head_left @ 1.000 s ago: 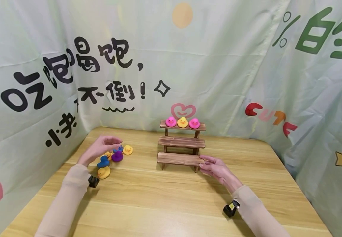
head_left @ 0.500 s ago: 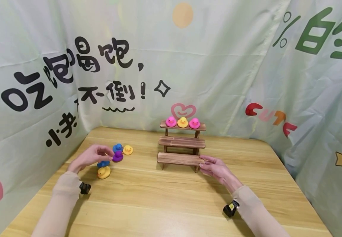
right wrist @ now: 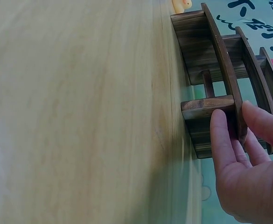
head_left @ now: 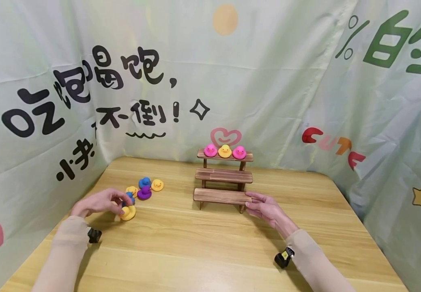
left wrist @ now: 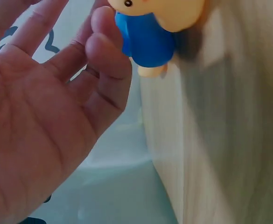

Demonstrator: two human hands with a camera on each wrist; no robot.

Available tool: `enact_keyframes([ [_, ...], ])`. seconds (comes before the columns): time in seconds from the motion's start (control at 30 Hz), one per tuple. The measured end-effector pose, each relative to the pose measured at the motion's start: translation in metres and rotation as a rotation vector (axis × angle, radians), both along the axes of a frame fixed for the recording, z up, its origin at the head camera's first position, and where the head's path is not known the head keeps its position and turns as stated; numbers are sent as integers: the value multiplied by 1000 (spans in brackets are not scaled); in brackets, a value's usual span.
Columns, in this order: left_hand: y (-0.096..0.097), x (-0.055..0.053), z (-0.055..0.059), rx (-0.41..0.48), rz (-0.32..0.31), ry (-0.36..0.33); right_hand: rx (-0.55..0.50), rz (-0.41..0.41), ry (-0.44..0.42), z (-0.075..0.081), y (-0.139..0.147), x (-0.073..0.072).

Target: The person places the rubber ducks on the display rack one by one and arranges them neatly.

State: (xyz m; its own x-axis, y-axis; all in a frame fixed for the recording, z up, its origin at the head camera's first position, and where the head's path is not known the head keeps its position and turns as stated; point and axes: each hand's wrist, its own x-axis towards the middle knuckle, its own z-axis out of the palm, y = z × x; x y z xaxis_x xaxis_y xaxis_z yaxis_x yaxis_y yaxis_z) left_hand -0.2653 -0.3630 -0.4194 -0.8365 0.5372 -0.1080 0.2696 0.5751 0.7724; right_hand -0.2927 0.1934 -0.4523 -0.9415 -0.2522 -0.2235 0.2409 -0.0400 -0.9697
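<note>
In the head view, my left hand reaches over a yellow rubber duck at the near end of a small group. Its fingertips are right at this duck, loosely bent; a blue duck shows just behind it in the left wrist view. My right hand holds the right end of the lowest step of a three-tier wooden display stand. In the right wrist view the thumb lies on one face of that board and the fingers on the other.
Two pink ducks flank a yellow duck on the top step. Near my left hand are a purple duck, another blue duck and a yellow duck. A printed cloth hangs behind the wooden table.
My left hand has moved from above the back of the duck group toward me, to the nearest yellow duck. The right hand and the stand have stayed in place.
</note>
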Motion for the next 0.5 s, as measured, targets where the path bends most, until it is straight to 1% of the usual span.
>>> enact_keyframes([
  [0.13, 0, 1, -1, -12, -25, 7, 5, -3, 8, 0, 0, 0],
  [0.33, 2, 1, -9, -82, -28, 12, 0, 14, 2, -1, 0, 3],
  [0.5, 2, -2, -13, -80, -30, 5, -7, 5, 11, 0, 0, 3],
])
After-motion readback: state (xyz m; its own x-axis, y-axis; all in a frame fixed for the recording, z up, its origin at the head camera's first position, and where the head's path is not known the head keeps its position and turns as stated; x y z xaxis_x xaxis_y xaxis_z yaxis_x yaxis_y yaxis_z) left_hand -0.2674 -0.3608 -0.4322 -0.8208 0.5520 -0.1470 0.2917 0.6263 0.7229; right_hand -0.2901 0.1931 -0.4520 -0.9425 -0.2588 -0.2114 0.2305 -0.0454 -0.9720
